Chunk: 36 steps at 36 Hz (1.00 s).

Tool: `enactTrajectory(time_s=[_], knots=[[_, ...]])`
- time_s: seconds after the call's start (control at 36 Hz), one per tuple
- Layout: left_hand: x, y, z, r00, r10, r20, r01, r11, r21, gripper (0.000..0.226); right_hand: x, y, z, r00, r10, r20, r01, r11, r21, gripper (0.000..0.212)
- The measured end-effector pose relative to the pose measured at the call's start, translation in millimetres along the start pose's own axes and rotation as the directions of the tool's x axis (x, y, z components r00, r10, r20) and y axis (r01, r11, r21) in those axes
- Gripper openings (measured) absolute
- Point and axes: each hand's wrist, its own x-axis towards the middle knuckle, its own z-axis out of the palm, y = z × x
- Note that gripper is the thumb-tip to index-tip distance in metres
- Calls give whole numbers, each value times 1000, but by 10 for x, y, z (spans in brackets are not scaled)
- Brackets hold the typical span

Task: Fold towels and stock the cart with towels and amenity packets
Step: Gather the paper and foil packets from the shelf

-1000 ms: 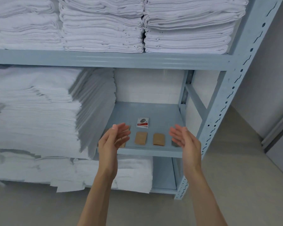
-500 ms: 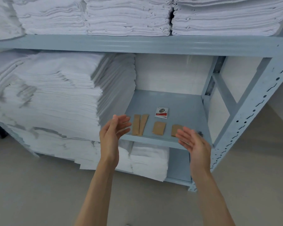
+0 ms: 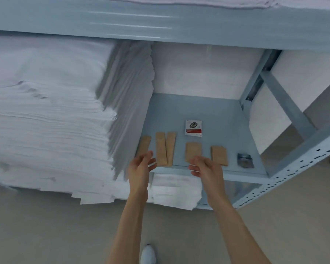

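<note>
Both my left hand and right hand are open and empty, so I might knock the packets off the shelf edge

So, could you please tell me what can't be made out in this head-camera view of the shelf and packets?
- White and red packet: its print is too small to read.
- Dark packet: blurred, so its contents are unclear.
- Brown packet: its near end is hidden by the right hand.
- Leftmost brown packet: its near end is hidden by the left hand.
- Top-shelf towels: cut off by the upper edge.
- Cart: not in view.
</note>
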Motion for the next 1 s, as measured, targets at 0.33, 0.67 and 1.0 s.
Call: enactTrajectory(time_s=[0.33,0.67,1.0], knots=[[1356,-577,150,967,-251,-45,251,903,350,34,957,443,1009,963,266,51,-248,940,-234,15],[2138,-1290,109,992,5,125,-122,264,957,52,1778,1119,1388,990,137,-40,-131,762,-634,73],[2262,-1507,169,992,117,43,-51,67,996,19,1857,1558,1671,997,20,-79,-79,441,-894,56]])
